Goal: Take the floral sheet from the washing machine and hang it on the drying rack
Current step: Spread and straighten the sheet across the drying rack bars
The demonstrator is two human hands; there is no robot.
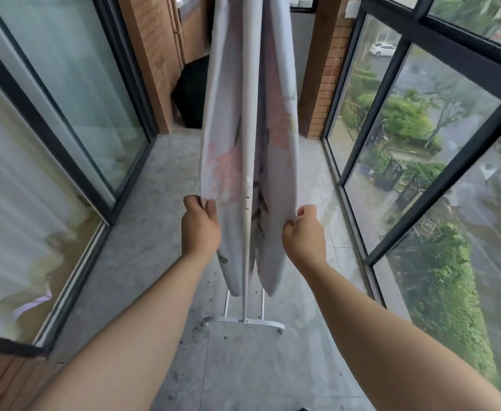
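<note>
Floral sheet draped over drying rack; L hand pinches sheet edge left of rack post, R hand pinches edge right of it.

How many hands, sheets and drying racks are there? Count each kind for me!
Hands: 2, the left hand and the right hand, each gripping a sheet edge
Floral sheet: 1
White drying rack: 1
Total: 4

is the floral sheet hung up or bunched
Hung: the white floral sheet drapes down both sides of the white metal drying rack; left hand and right hand pinch its edges.
</note>
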